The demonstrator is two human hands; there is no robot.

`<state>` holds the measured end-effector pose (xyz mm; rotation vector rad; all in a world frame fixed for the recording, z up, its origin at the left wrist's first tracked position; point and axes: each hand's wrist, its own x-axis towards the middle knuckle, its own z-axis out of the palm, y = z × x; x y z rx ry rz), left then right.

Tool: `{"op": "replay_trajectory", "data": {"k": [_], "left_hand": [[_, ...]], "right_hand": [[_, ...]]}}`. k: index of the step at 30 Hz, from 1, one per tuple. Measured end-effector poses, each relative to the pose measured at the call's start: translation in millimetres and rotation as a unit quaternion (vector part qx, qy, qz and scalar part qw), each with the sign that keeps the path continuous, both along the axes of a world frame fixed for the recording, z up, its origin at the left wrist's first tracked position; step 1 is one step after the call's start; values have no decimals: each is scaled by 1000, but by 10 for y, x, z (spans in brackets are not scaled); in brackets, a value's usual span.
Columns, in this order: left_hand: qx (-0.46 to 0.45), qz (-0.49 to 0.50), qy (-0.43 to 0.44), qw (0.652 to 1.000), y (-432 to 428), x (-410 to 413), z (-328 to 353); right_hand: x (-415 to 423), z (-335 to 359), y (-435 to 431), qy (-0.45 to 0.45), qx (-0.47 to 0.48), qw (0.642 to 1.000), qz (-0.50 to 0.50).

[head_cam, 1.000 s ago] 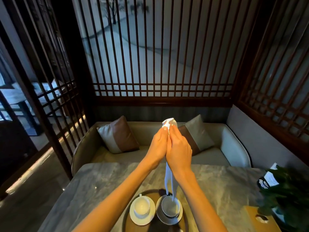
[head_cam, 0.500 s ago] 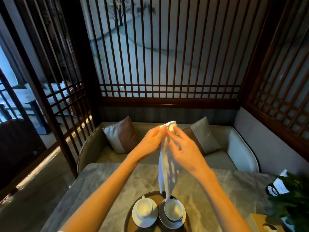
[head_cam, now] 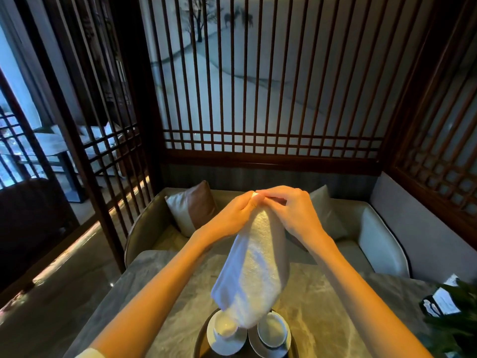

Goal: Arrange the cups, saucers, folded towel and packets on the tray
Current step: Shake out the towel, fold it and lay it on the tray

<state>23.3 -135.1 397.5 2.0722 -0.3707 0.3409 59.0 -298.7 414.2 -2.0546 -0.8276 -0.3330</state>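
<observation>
A white towel hangs in the air above the table, spread wide and swung toward me. My left hand and my right hand pinch its top edge together, fingertips touching. Below it a dark round tray lies at the table's near edge. On the tray stand two white cups, the left cup and the right cup, each on a saucer. The towel's lower end hides part of the left cup. No packets show.
The grey marble table stretches ahead. A green plant and a dark printed card are at the right edge. Behind the table is a sofa with two cushions, backed by wooden lattice screens.
The towel, a narrow hanging strip before, has spread open and swung toward me. My hands have dropped slightly and stay together at its top edge.
</observation>
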Motion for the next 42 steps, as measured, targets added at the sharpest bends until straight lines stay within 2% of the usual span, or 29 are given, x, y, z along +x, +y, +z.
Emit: {"op": "replay_trajectory", "data": {"k": [4, 10, 13, 18, 21, 23, 25, 27, 29, 31, 32, 33, 34, 36, 38, 39, 42], "left_hand": [[-13, -34, 55, 998, 140, -4, -70], [29, -36, 84, 995, 278, 10, -284], [50, -29, 94, 994, 236, 59, -238], [63, -76, 172, 980, 393, 31, -253], [115, -66, 211, 969, 661, -17, -437], [117, -59, 234, 963, 841, -56, -540], [82, -45, 246, 965, 999, -93, -606], [17, -14, 213, 977, 1093, -104, -631], [-108, 48, 174, 978, 1109, -104, -674], [-282, 82, 157, 943, 1090, -95, -701], [-345, 91, 148, 922, 1065, -82, -713], [-367, 110, 138, 913, 1029, -59, -708], [-345, 147, 127, 918, 982, -23, -690], [-213, 252, 87, 940, 868, 60, -698], [-81, 330, 50, 939, 717, 127, -732], [-56, 354, 36, 933, 655, 139, -768], [-138, 381, -1, 914, 538, 99, -826]], "right_hand": [[117, 89, -15, -5, 27, 1000, -3], [382, 282, -247, 89, -8, 995, 43], [384, 140, -177, 101, -16, 993, 60], [482, 171, -294, 122, 43, 991, 23], [599, 287, -524, 127, 54, 990, -1], [684, 309, -683, 137, 73, 988, -22], [750, 260, -813, 142, 88, 985, -35], [772, 178, -880, 154, 106, 982, -38], [758, 97, -902, 165, 140, 975, -40], [741, 17, -911, 176, 198, 963, -42], [730, -35, -911, 180, 231, 955, -45], [715, -91, -900, 181, 258, 948, -53], [704, -155, -886, 174, 269, 945, -69], [669, -304, -838, 138, 260, 949, -115], [618, -405, -765, 91, 255, 952, -141], [591, -442, -737, 71, 251, 953, -153], [553, -516, -720, 50, 257, 949, -179]]}}
